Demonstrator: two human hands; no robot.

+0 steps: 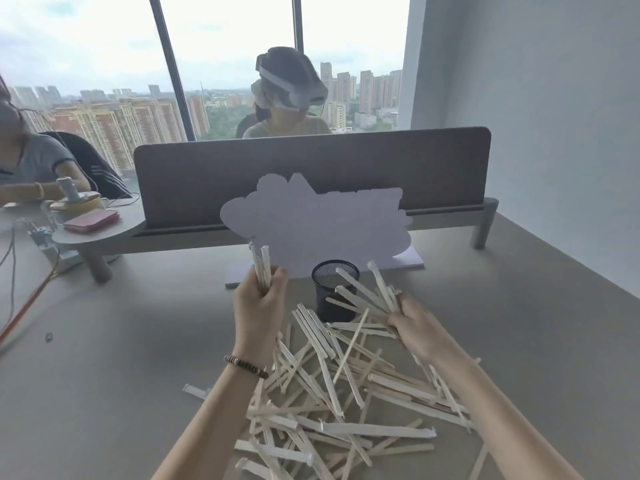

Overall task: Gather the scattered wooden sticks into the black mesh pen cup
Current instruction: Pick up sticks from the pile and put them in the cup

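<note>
Scattered pale wooden sticks [332, 403] mostly remain on the grey surface [104, 393]; both hands' fingers [277, 282] clamp bundles beside the seemingly empty black mesh pen cup [334, 292].

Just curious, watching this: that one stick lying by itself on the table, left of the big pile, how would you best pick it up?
Pinch the lone stick at its middle from above, fingers across its narrow width. It lies flat on the table, clear of the pile.
</note>
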